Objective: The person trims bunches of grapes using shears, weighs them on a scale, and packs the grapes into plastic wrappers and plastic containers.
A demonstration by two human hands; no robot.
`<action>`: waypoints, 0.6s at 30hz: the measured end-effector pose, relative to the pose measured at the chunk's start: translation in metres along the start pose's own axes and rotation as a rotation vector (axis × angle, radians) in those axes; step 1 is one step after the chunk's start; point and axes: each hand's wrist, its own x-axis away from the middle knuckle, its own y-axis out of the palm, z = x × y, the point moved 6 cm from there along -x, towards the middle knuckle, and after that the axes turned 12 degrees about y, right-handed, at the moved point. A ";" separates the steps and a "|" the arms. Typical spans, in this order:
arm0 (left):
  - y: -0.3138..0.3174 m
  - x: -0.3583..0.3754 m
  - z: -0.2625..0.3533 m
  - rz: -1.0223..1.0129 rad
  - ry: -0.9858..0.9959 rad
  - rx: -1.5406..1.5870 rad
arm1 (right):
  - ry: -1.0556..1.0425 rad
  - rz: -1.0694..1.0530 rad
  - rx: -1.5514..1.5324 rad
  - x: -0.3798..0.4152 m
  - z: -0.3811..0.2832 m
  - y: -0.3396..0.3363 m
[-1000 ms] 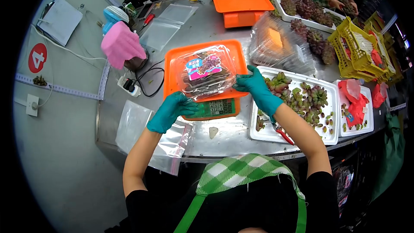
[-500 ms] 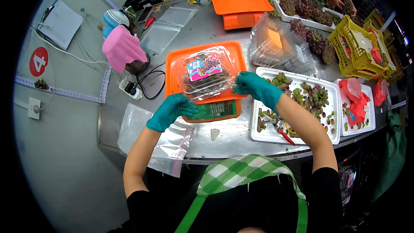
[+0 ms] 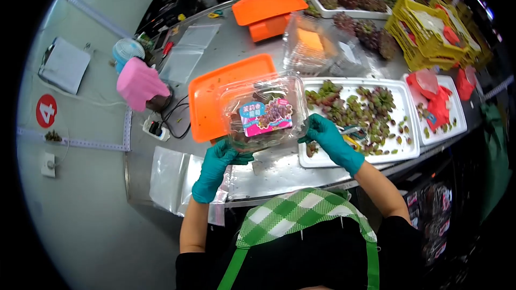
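A clear plastic clamshell box (image 3: 258,138) of dark grapes is held up between my two gloved hands, tilted toward me. On its lid sits a pink and blue label (image 3: 267,117) with a grape picture. My left hand (image 3: 216,167), in a teal glove, grips the lower left corner. The right side is pinched by my right hand (image 3: 330,142), gloved the same way. Behind the box is the orange pan of a scale (image 3: 207,104), whose keypad is hidden. Beside my right hand, a white tray (image 3: 411,153) holds loose grapes, small bunches and scissors (image 3: 352,133).
Stacked empty clamshells (image 3: 306,48) and another orange scale (image 3: 269,11) stand farther back. Yellow crates (image 3: 424,37) are at the right, near a smaller white tray (image 3: 461,121). Plastic bags (image 3: 166,177) lie front left. A pink cloth (image 3: 141,83) covers something at left. Co-workers stand opposite.
The clamshell box has come up off the orange scale pan, toward me and slightly right, in both hands. My view has also shifted.
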 end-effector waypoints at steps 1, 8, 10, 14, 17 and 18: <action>0.012 0.003 -0.002 -0.029 0.009 0.007 | -0.038 0.042 -0.011 0.011 0.011 -0.008; 0.094 0.011 -0.018 -0.234 -0.053 0.006 | -0.257 0.379 -0.189 0.100 0.052 -0.056; 0.124 0.005 -0.026 -0.339 -0.085 -0.008 | -0.231 0.523 -0.183 0.132 0.064 -0.073; 0.179 0.019 -0.041 -0.558 -0.146 0.008 | -0.272 0.729 -0.202 0.221 0.090 -0.076; 0.207 0.033 -0.060 -0.754 -0.200 0.044 | -0.297 0.641 -0.648 0.264 0.142 -0.067; 0.220 0.039 -0.063 -0.823 -0.241 0.044 | -0.326 0.630 -0.809 0.277 0.152 -0.059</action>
